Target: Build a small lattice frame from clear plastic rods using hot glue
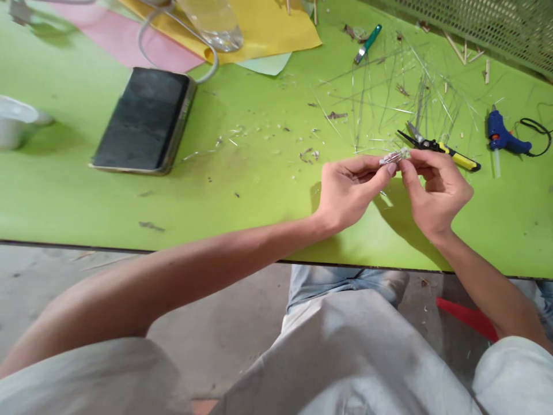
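A small silvery wire piece (394, 157) is pinched between my two hands over the green table, near its front edge. My left hand (352, 187) holds its left end between thumb and fingers. At the other end, the fingertips of my right hand (436, 187) close on it. Pliers with black and yellow handles (453, 154) lie just behind my right hand. Thin loose wires (421, 98) are scattered over the table beyond both hands.
A dark phone-like device (144, 121) lies at the left, near a white cup (15, 124). Behind are a clear bottle (216, 26), a cable and coloured paper (276, 29). A blue glue gun (503, 135), a green cutter (368, 44) and a perforated green basket (488, 26) are at the right.
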The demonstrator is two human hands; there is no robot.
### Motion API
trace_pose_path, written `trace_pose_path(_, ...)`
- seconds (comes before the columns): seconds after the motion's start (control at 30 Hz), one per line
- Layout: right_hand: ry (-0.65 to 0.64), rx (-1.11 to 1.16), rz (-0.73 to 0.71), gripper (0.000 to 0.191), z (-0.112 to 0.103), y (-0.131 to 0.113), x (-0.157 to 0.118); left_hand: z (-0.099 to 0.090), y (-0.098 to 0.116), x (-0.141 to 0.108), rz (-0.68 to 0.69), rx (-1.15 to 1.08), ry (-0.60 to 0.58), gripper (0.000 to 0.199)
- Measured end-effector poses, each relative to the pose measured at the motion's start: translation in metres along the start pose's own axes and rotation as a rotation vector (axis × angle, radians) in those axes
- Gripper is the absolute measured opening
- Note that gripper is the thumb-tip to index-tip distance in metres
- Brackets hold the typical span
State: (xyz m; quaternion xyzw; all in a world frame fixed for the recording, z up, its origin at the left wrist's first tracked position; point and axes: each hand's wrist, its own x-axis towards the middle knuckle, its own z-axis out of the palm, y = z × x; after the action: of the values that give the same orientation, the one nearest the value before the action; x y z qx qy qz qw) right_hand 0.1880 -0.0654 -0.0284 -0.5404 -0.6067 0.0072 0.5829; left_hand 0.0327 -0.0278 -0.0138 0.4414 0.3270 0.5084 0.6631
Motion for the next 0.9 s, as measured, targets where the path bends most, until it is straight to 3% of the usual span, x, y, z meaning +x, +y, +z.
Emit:
trace_pose_path(0.13,0.014,0.071,-0.029,0.015,-0.001,-0.001,0.001,-0.001,-0.004,0.000,0.058,0.001,-0.007,0.040)
trace_pose_path(0.5,0.021,0.210,0.064,0.014,0.001,-0.002,0.000,-0.012,-0.025,0.004,0.236,0.006,-0.098,0.024)
trace_pose_path(0.7,0.024,0.201,0.075,0.015,0.003,0.000,-0.001,-0.012,-0.027,0.002,0.250,0.038,-0.084,0.021)
trace_pose_path(0.9,0.049,0.213,0.061,0.014,0.005,-0.004,-0.002,-0.012,-0.027,0.001,0.236,0.048,-0.075,0.030)
